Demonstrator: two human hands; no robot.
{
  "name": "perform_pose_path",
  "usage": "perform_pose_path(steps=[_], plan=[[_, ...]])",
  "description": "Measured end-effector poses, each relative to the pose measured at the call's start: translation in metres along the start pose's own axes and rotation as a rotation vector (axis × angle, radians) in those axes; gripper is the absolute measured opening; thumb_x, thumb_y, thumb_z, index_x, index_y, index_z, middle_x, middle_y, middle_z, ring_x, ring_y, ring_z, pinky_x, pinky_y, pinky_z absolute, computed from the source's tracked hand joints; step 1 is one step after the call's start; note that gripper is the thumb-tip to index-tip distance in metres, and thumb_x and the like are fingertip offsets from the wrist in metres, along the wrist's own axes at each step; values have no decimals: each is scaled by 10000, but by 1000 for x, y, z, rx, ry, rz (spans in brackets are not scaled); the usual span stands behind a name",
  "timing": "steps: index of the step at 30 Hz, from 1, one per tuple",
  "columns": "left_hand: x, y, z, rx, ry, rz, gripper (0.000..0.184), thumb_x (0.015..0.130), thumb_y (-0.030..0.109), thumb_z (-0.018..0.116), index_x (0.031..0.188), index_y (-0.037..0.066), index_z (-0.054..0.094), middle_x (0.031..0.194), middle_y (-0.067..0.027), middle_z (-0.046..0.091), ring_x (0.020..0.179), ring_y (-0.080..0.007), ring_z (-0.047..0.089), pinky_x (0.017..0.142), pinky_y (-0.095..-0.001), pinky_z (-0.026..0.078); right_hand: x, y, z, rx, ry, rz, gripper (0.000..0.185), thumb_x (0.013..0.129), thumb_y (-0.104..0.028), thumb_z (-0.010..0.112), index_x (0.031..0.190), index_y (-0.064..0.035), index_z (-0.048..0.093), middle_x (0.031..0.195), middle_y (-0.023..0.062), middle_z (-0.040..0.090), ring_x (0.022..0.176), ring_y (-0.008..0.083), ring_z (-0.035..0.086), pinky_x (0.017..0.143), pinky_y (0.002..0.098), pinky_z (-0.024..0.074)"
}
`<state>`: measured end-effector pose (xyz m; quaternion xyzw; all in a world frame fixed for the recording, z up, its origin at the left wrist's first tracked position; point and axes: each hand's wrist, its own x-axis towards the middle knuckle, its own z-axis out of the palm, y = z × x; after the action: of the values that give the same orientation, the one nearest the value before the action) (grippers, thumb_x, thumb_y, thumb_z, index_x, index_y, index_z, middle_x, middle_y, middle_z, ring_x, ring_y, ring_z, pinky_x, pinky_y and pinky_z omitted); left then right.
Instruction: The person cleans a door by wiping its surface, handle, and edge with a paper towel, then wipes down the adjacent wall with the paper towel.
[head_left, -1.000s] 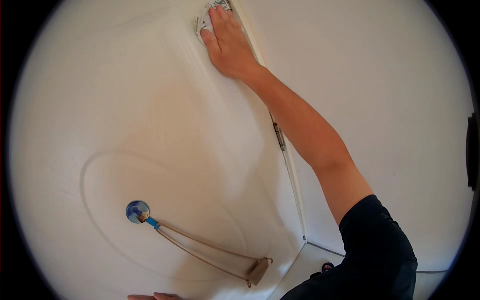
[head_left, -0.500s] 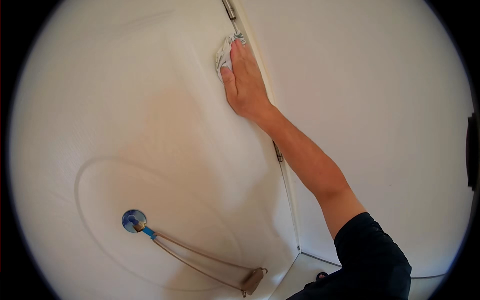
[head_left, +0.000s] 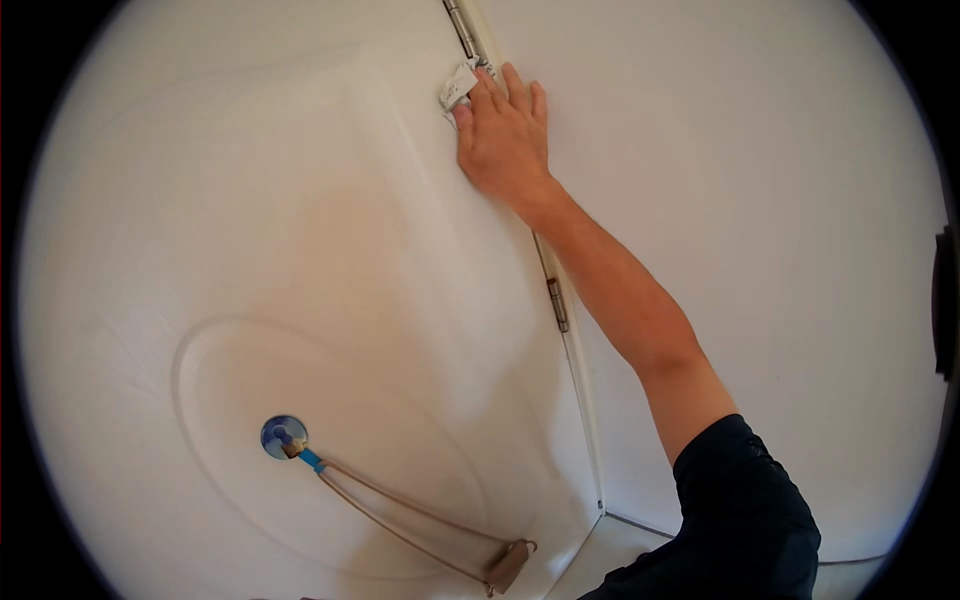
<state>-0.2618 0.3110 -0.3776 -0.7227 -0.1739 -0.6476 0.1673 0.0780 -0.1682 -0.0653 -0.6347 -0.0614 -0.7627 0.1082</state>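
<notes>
My right hand (head_left: 507, 140) reaches up from the lower right, with its back toward me. Thumb and index side press a crumpled white cloth (head_left: 459, 87) with dark print against the door edge, just below the upper hinge (head_left: 461, 30). The other fingers spread onto the white surface to the right of the seam. Much of the cloth shows left of the fingers; the rest is hidden under them. My left hand is out of view.
The white door (head_left: 250, 220) bears a raised curved moulding. A second hinge (head_left: 557, 304) sits lower on the seam. From a round blue hook (head_left: 284, 437) a brown cord (head_left: 400, 487) runs to a brown block-like piece (head_left: 508, 567). A dark object (head_left: 943, 303) stands at the right edge.
My right hand has moved slightly up along the seam with the cloth, and its outer fingers have spread to the right. The view has shifted a little.
</notes>
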Motion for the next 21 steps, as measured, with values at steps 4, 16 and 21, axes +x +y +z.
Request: perform_pose_path(steps=[4, 16, 21], plan=[[2, 0, -1, 15, 1, 7, 796, 1115, 524, 323, 1660, -52, 248, 1693, -408, 139, 1561, -605, 163, 1198, -737, 185, -1, -2, 2, 132, 38, 31, 473, 1078, -283, 524, 1385, 67, 610, 1529, 196, 574, 1505, 439, 374, 1256, 621, 177], [-2, -2, 7, 27, -11, 3, 792, 1119, 514, 306, 1650, -72, 254, 1692, -410, 133, 1563, -604, 154, 1200, -736, 187, 2, 10, 3, 95, 227, -17, 108, 905, -92, 716, 996, -36, 736, 1177, 59, 633, 998, 297, 547, 842, 461, 399], [-3, -4, 9, 14, -24, 7, 800, 1115, 526, 309, 1653, -64, 253, 1691, -413, 129, 1564, -602, 153, 1203, -735, 185, 28, 14, 17, 111, 344, -46, 72, 897, -72, 723, 958, -37, 738, 1143, 53, 636, 971, 296, 548, 822, 450, 408]])
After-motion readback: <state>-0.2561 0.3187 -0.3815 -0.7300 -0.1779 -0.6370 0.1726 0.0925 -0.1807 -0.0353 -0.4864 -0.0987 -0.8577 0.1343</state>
